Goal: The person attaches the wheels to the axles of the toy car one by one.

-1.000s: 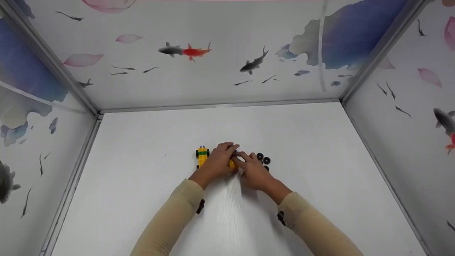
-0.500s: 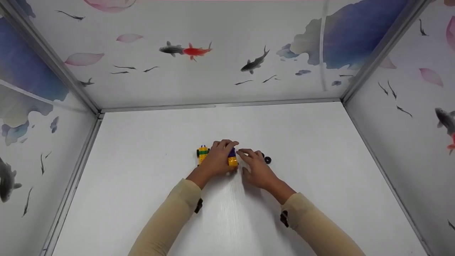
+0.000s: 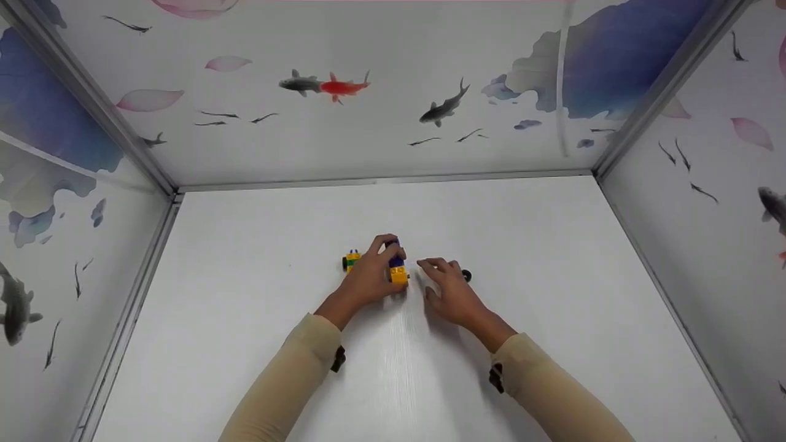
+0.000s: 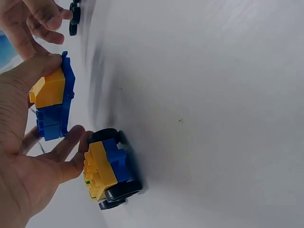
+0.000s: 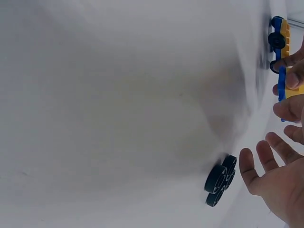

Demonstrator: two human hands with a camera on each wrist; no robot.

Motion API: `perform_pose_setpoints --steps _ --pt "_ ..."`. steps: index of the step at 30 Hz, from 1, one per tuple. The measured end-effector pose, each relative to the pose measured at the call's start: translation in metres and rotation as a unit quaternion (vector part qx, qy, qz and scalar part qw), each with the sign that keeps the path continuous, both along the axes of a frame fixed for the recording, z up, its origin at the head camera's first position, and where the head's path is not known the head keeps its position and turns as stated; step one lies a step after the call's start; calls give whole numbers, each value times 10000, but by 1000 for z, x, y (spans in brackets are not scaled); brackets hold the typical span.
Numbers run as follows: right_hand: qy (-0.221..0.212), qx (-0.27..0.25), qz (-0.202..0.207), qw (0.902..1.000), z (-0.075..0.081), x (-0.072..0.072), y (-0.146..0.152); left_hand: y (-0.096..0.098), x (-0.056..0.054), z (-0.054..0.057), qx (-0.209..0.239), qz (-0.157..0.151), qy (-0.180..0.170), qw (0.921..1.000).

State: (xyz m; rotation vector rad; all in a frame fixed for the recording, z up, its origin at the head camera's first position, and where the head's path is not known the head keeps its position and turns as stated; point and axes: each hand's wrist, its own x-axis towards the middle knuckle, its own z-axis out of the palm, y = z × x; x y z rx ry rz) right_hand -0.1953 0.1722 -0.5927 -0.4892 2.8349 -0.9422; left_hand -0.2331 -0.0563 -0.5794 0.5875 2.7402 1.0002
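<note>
My left hand grips a building-block car body made of yellow and blue blocks on a blue base. No wheels show on it in the left wrist view, where it is lifted off the table between thumb and fingers. Just past those fingertips stands a second block car, yellow, blue and green with black wheels. My right hand is held apart from the car body, fingers loosely bent around nothing. Beside it several loose black wheels lie close together on the table; in the head view the hand hides most of them.
The white tabletop runs back to a metal strip at the foot of the rear wall. Panels printed with fish and petals enclose it at the back, left and right.
The right hand has parted from the car body and shifted slightly right. My left hand has raised and tilted the body, moving it a little left and away from me.
</note>
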Motion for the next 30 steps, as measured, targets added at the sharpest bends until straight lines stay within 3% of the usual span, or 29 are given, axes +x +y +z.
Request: perform_pose_setpoints --steps 6,14,22,30 --pt "-85 -53 -140 9999 1 0 4 -3 1 -2 989 138 -273 9946" --pt "-16 68 -295 9995 3 -3 10 -8 2 -4 2113 568 -695 9733" --pt "135 27 -241 9996 2 -3 18 -13 6 -5 2622 665 -715 9600" --pt "442 -159 -92 9989 5 -9 36 -17 11 -3 2668 965 -1037 9533"
